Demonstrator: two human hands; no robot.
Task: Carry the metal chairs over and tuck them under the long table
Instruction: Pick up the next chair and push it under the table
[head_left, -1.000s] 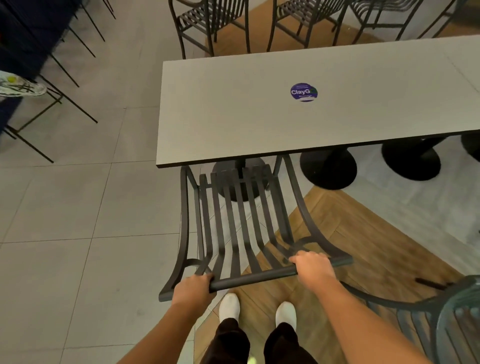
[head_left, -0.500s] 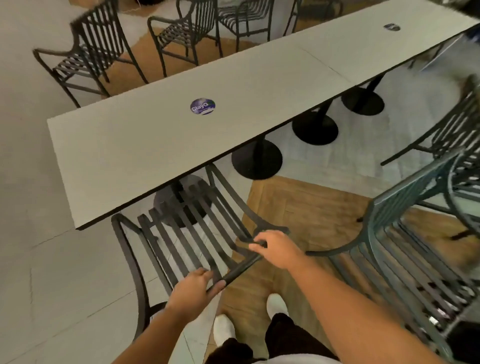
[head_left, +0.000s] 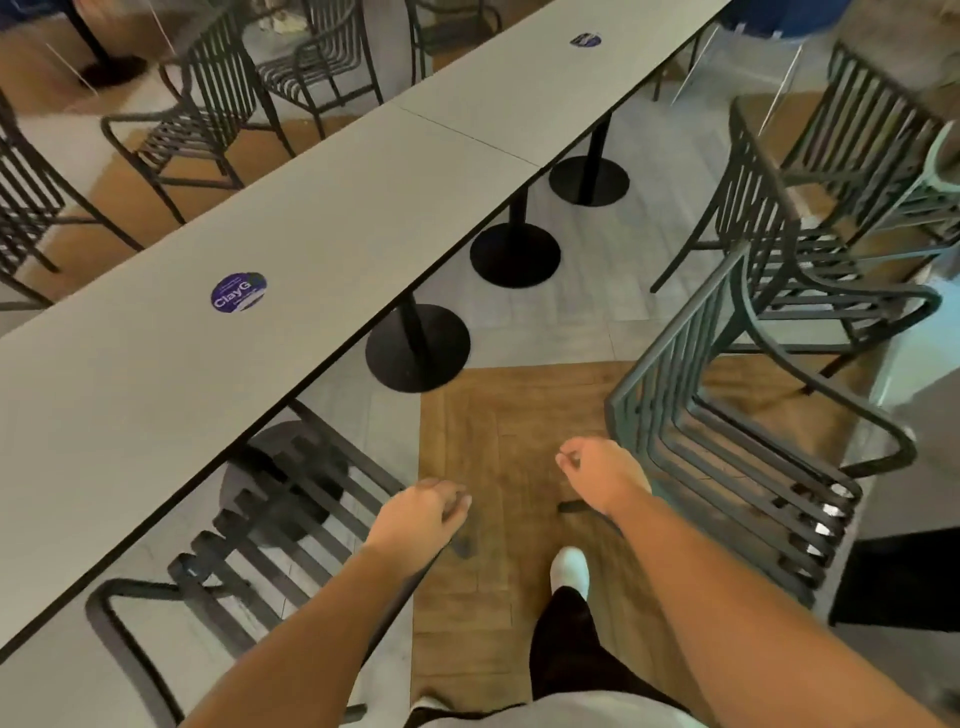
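Observation:
The long grey table runs from lower left to upper right. A dark slatted metal chair stands pushed under its near edge at lower left, its seat hidden beneath the top. My left hand hovers by the end of that chair's back rail, fingers curled, with nothing visibly in it. My right hand hangs free over the wooden floor patch, fingers curled and empty. To its right, a second metal chair stands away from the table, its back towards me.
Another loose chair stands further right. Several chairs line the table's far side. Round black pedestal bases sit under the table. A dark box is at the right edge. My white shoe is on the wood.
Both hands have come off the tucked chair's back rail. My view has swung right, bringing the loose chairs on the right into sight.

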